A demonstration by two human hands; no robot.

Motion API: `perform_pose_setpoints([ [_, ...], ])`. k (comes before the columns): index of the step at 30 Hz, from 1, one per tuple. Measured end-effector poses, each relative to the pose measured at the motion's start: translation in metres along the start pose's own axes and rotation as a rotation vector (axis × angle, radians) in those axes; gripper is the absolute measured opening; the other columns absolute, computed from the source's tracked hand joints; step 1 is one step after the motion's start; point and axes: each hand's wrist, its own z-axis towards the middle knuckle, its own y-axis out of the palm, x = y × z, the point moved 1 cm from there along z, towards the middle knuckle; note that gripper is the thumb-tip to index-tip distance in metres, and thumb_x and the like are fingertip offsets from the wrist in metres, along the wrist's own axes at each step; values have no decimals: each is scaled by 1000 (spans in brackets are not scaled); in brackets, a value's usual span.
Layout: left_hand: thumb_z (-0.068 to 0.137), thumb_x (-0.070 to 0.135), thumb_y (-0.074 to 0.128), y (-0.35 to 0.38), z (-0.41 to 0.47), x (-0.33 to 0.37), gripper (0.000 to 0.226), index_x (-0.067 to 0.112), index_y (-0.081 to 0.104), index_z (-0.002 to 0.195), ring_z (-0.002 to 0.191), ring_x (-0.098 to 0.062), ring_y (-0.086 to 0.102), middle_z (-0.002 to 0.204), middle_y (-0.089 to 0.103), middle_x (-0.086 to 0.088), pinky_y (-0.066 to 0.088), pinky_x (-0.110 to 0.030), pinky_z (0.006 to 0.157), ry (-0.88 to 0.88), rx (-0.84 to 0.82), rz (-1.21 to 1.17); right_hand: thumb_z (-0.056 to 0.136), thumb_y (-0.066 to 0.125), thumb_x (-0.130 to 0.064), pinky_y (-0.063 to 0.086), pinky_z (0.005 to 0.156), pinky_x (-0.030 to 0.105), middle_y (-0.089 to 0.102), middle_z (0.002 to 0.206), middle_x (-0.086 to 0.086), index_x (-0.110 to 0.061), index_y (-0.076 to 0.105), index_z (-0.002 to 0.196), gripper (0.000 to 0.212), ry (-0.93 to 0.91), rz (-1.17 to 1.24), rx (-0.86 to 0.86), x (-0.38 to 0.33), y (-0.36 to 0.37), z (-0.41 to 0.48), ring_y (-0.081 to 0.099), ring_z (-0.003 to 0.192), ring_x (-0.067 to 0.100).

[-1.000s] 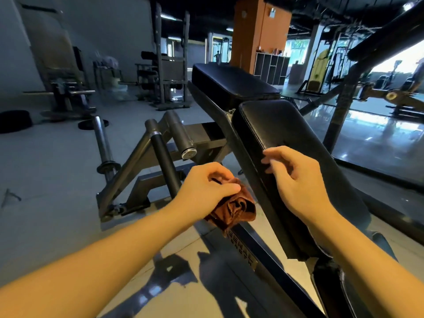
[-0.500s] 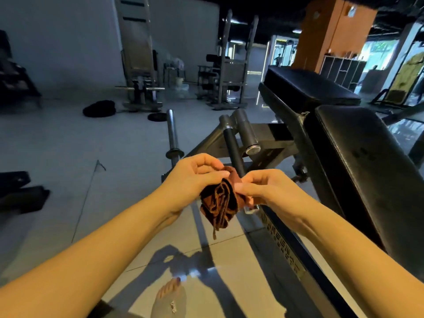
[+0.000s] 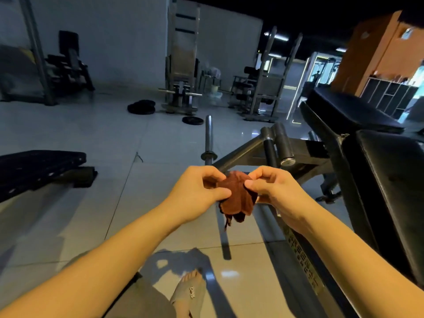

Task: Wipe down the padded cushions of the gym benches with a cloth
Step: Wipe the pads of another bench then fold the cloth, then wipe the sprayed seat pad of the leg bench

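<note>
where glossy tiles (image 3: 160, 143) shine, grey wall (image 3: 128, 42), black cushion (image 3: 390, 184)

Left hand (image 3: 197, 191) & right hand (image 3: 273, 191) bare; forearms (image 3: 114, 249) bare up to frame edge. Grey garment (image 3: 142, 299) over leg at btm, shorts or trousers, can't tell. One foot in grey open-toe sandal (image 3: 190, 292), wide strap (image 3: 183, 299) w/ small pale marking, unreadable.

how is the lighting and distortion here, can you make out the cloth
Head view: dim gym; cloth, left hand and right hand lit and sharp; glare spot on floor tiles; black bench cushion sinks into shadow; wide-angle bends the edges.
</note>
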Motion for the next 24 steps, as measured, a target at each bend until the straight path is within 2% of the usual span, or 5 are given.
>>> perform_pose_setpoints([
  [6,90,11,73,-28,-16,12,3,9,71,91,85,-25,69,96,73,-19,57,-34,84,-130,-24,-141,97,65,-12,54,67,23,75,89,9,-7,71,97,8,-26,-33,-2,-24,-4,-25,71,80,17],
  [9,91,8,71,-30,-23,16,4,11,68,89,67,-12,62,69,68,-10,51,-31,73,-182,-13,-130,97,64,-13,54,75,32,76,102,11,-6,74,102,13,59,39,-57,-12,1,-27,69,89,20],
  [13,91,9,71,-43,-33,11,8,10,65,96,64,-13,63,66,69,-5,55,-26,66,-239,81,-65,96,63,-11,55,79,35,74,102,12,-8,78,103,17,148,200,-142,-11,23,-12,66,92,23],
  [19,82,39,83,-58,-71,12,26,29,70,103,103,-6,65,103,69,14,51,-24,92,166,216,307,94,66,-8,51,56,27,66,72,6,-5,73,103,12,134,276,-214,-37,70,7,63,62,14],
  [24,72,63,76,-70,-74,19,44,35,68,106,101,-5,63,102,64,19,53,-33,89,214,207,544,92,66,-6,51,69,36,67,73,7,-8,73,96,8,147,334,-242,-48,102,22,61,72,21],
])
